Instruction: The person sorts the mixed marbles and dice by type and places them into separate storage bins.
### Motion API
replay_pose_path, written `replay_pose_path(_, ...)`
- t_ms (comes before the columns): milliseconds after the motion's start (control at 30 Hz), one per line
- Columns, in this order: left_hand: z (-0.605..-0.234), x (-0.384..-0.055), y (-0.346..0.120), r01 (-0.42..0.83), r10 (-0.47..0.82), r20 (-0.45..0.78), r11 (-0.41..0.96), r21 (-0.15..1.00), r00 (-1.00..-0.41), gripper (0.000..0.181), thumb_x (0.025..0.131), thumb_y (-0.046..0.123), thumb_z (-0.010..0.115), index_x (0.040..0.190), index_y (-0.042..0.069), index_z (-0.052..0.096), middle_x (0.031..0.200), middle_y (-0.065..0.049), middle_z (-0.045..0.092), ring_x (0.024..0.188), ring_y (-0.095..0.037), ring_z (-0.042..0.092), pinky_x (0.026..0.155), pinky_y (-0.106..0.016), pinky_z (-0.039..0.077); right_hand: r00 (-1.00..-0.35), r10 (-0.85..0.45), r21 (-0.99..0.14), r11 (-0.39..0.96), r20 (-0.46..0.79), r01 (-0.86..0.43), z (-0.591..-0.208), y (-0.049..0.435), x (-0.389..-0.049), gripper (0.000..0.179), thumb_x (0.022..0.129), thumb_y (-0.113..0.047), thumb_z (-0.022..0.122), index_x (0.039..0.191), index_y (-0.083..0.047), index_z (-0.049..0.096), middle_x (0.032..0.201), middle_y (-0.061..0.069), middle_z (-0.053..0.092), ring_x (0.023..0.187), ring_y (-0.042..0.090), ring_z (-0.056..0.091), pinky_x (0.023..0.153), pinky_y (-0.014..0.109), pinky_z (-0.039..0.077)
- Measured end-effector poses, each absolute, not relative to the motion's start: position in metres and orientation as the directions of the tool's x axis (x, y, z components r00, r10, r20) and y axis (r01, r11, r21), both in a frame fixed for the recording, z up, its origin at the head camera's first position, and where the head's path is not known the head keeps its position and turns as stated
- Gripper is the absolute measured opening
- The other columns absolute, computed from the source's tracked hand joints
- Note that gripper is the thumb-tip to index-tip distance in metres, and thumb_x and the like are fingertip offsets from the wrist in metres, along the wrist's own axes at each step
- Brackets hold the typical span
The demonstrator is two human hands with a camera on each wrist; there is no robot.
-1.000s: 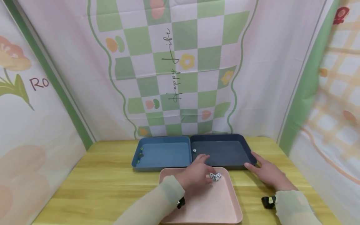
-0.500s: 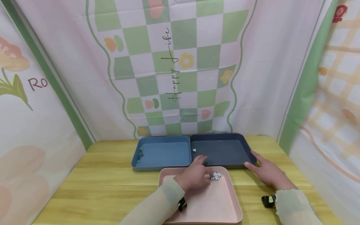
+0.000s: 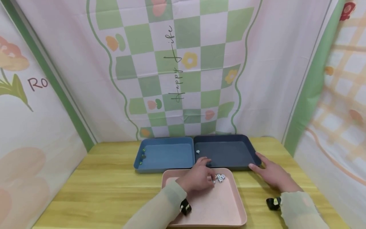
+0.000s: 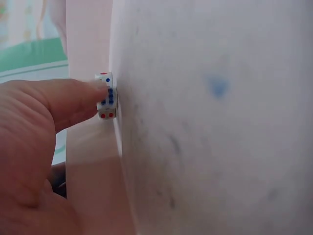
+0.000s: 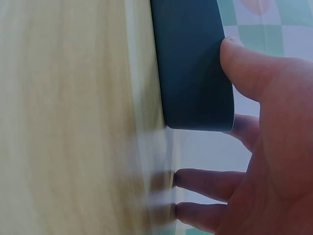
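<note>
My left hand (image 3: 197, 177) reaches over the pink tray (image 3: 237, 210), its thumb and index finger pinching at a small white die (image 3: 213, 182). In the left wrist view the thumb presses against stacked-looking white dice (image 4: 108, 100) with red and blue dots; the index fingertip is hidden there. Several more white dice (image 3: 221, 178) lie just right of the fingers. My right hand (image 3: 273, 175) holds the near right corner of the dark navy tray (image 3: 228, 168) between thumb and index finger. In the right wrist view its thumb (image 5: 239, 58) lies on the rim and a finger passes behind the tray wall (image 5: 193, 73).
One white die (image 3: 198, 152) lies in the navy tray's left side. The blue tray (image 3: 166, 171) beside it holds several small greenish pieces (image 3: 143, 156) along its left wall. All trays stand on a wooden table (image 3: 114, 184), with a patterned curtain (image 3: 183, 79) behind.
The left thumb and index finger have drawn closer together, and a die at them now sits a little apart from the cluster. The right hand keeps its place on the navy tray.
</note>
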State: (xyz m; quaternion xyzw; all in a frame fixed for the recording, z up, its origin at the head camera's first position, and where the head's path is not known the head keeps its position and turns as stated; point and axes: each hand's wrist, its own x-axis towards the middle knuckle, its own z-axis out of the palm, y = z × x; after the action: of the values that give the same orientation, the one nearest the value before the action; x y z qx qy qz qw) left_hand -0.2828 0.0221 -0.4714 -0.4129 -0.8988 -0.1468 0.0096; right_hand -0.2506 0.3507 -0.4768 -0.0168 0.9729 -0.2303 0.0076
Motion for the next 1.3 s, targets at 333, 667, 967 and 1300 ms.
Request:
replay_pose_path(333, -0.4701, -0.2836, 0.0219, 0.751, 0.751, 0.101, 0.625, 0.213, -0.653, 0.003, 0.088, 0.035, 0.078, 0.088, 0.035, 0.074, 0.144, -0.006, 0.051, 0.145, -0.03, 0.024, 0.114, -0.039, 0.028, -0.999, -0.039, -0.443, 0.896, -0.006, -0.032, -0.4724, 0.3485, -0.2488, 0.094, 0.098, -0.066, 0.042, 0.158, 0.0, 0.013, 0.14, 0.041, 0.039, 0.121, 0.063, 0.041, 0.089, 0.075, 0.036)
replay_pose_path(667, -0.4729, -0.287, 0.0184, 0.777, 0.777, 0.096, 0.598, 0.194, -0.622, 0.009, 0.088, 0.027, 0.075, 0.091, 0.035, 0.075, 0.132, 0.008, 0.06, 0.146, -0.029, 0.022, 0.114, -0.038, 0.027, -0.999, -0.04, -0.444, 0.896, -0.009, -0.032, -0.4715, 0.3473, -0.2489, 0.094, 0.098, -0.065, 0.043, 0.158, 0.001, 0.013, 0.14, 0.041, 0.04, 0.12, 0.063, 0.042, 0.088, 0.074, 0.037)
replay_pose_path(967, -0.4693, -0.2834, 0.0186, 0.752, 0.757, 0.07, 0.626, 0.206, -0.65, 0.005, 0.088, 0.029, 0.077, 0.092, 0.033, 0.076, 0.142, -0.002, 0.053, 0.147, -0.026, 0.02, 0.114, -0.034, 0.028, -0.999, -0.037, -0.447, 0.894, -0.021, -0.023, -0.471, 0.3474, -0.2477, 0.094, 0.098, -0.067, 0.043, 0.158, 0.0, 0.014, 0.14, 0.041, 0.038, 0.122, 0.063, 0.04, 0.089, 0.073, 0.037)
replay_pose_path(1300, -0.4715, -0.2836, 0.0197, 0.736, 0.745, 0.083, 0.626, 0.256, -0.662, 0.006, 0.089, 0.033, 0.077, 0.094, 0.033, 0.076, 0.143, -0.001, 0.051, 0.147, -0.023, 0.021, 0.113, -0.034, 0.029, -0.999, -0.038, -0.445, 0.895, -0.014, -0.028, -0.4711, 0.3474, -0.2459, 0.094, 0.098, -0.065, 0.043, 0.157, 0.002, 0.015, 0.14, 0.042, 0.039, 0.121, 0.063, 0.04, 0.089, 0.074, 0.037)
